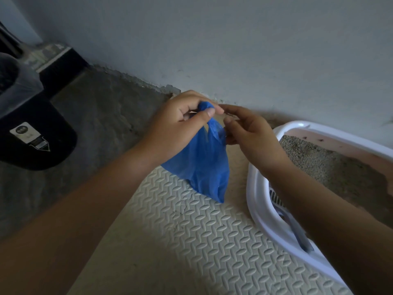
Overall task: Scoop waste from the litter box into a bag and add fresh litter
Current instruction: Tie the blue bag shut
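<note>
A pale grey wall (255,50) meets a rough, dark concrete floor (95,116). A cream foam mat (202,241) with an embossed pattern covers the floor at right. A black bin (32,150) stands at left in dim light.

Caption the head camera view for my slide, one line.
Left hand grips a blue bag by its top, right hand at its handle, beside the litter box holding a scoop.
</note>
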A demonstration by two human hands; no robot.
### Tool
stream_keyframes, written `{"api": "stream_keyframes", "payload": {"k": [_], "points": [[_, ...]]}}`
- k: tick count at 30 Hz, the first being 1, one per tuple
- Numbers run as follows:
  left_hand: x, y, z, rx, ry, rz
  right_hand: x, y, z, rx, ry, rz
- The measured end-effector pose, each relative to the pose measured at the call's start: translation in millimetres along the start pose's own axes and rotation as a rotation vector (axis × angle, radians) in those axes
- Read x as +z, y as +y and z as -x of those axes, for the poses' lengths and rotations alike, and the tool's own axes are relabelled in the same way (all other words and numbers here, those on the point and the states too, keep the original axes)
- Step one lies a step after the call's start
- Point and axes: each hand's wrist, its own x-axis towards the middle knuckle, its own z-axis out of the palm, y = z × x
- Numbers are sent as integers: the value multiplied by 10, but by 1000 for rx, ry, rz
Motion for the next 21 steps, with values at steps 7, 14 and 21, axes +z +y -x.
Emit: {"api": "stream_keyframes", "payload": {"k": [7,14,21], "points": [[37,63,21,-22,-95,237,18,-74,-38,-76,-21,76],[28,13,11,-62,-86,328,9,-4,-60,-112,-85,165],[43,-51,31,-117,17,281,-169,-4,-106,-129,84,143]]}}
